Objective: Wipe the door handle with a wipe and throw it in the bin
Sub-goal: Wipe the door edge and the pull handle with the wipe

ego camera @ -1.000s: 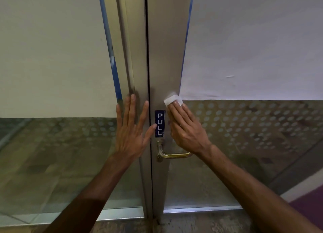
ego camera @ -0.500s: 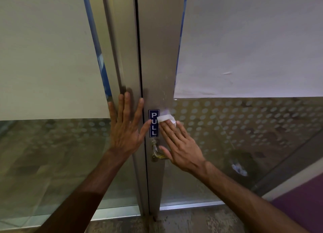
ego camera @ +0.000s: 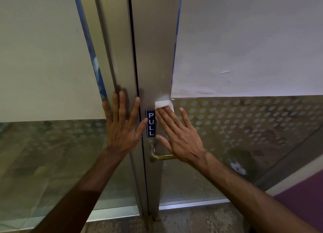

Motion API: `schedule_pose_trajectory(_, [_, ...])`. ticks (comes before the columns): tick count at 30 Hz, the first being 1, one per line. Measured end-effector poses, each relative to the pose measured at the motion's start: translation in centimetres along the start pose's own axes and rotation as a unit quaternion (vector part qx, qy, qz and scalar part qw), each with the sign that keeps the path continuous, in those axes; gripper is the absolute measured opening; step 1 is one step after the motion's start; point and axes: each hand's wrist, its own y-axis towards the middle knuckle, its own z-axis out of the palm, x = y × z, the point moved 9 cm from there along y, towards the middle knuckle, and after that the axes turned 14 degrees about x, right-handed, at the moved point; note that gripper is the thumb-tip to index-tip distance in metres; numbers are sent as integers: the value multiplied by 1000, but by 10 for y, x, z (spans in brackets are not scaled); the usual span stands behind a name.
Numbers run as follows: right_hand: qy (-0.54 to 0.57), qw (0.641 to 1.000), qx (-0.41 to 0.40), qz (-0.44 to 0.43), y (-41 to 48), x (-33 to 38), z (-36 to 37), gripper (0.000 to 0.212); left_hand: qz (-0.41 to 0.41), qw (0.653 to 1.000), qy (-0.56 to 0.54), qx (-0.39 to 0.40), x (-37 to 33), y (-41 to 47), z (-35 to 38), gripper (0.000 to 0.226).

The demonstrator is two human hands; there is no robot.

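Note:
A folded white wipe (ego camera: pixel 162 104) lies flat against the grey metal door stile (ego camera: pixel 153 58), pinned under the fingertips of my right hand (ego camera: pixel 176 133). That hand is spread flat above the brass lever handle (ego camera: pixel 161 155), whose right end it hides. My left hand (ego camera: pixel 122 126) presses flat with fingers apart on the neighbouring door frame, its thumb touching the blue PULL sign (ego camera: pixel 150 123). No bin is in view.
Both doors are glass with white paper over the upper panes (ego camera: pixel 244 40) and a dotted film below. A dark gap (ego camera: pixel 134 58) runs between the two leaves. Worn concrete floor (ego camera: pixel 192 220) lies at the threshold, and a purple surface (ego camera: pixel 300 203) sits at the lower right.
My right hand slid the wipe down the stile beside the PULL sign, then back up a little to the paper's lower edge. The left hand stayed pressed on the frame.

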Motion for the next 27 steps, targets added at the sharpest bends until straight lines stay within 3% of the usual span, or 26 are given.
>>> schedule_pose_trajectory(10, [58,995,75,7,-37,31,43,72,4,1000,12,-11,1,1,1,79])
schedule_pose_trajectory(21, [64,996,-3,59,3,0,-10,76,-3,1000,18,-5,2,1,5,79])
schedule_pose_trajectory(27, [62,993,90,38,-33,32,42,76,-1,1000,18,-21,3,0,6,83])
